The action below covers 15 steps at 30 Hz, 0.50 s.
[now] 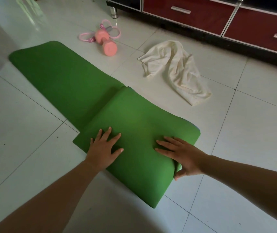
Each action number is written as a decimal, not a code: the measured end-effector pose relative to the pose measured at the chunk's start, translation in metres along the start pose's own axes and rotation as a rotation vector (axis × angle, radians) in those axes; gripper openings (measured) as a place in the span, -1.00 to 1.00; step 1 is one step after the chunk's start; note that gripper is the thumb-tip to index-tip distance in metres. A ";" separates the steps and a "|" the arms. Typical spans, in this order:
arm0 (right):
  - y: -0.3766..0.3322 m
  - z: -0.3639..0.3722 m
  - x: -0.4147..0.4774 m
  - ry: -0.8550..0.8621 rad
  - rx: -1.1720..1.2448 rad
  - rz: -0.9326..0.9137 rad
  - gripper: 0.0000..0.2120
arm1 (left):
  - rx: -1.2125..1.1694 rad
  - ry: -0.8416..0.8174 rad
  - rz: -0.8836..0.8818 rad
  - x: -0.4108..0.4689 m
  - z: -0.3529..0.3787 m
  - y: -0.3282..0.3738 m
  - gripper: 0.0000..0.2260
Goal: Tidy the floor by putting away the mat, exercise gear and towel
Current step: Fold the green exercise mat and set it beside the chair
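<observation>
White tiled floor (pixel 33 148) lies under both hands, with a red-drawered cabinet (pixel 218 19) far beyond the right hand (pixel 183 155). The green exercise mat (pixel 63 78) has its near end folded over under both hands and stretches away past the left hand (pixel 103 148). A crumpled cream towel (pixel 176 69) lies ahead of the right hand, and a pink dumbbell (pixel 105 42) rests on a looped pink exercise cord (pixel 84 35) further off. Both hands are released, pressing flat on the fold
</observation>
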State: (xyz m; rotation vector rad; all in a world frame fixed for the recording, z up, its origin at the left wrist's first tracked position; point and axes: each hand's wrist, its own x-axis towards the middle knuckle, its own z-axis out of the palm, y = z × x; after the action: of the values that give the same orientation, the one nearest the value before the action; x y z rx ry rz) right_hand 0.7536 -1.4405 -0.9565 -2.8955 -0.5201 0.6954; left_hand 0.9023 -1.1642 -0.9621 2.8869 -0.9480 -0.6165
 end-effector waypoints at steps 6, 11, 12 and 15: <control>0.001 0.002 0.000 0.059 0.005 -0.006 0.02 | -0.004 0.024 -0.022 -0.002 -0.005 0.002 -0.44; 0.000 -0.002 0.002 0.185 0.071 0.015 -0.06 | -0.074 -0.004 -0.044 -0.002 -0.016 0.006 -0.42; -0.001 -0.004 0.004 0.193 0.079 0.015 -0.07 | -0.076 -0.023 -0.021 -0.004 -0.018 0.009 -0.42; -0.002 -0.012 0.012 0.209 0.103 0.003 -0.10 | -0.089 -0.066 0.045 -0.012 -0.018 0.016 -0.42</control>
State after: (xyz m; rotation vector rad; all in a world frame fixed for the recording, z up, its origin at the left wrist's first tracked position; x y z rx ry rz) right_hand 0.7681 -1.4345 -0.9505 -2.8282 -0.4398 0.3994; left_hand 0.8912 -1.1720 -0.9382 2.7757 -0.9638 -0.7355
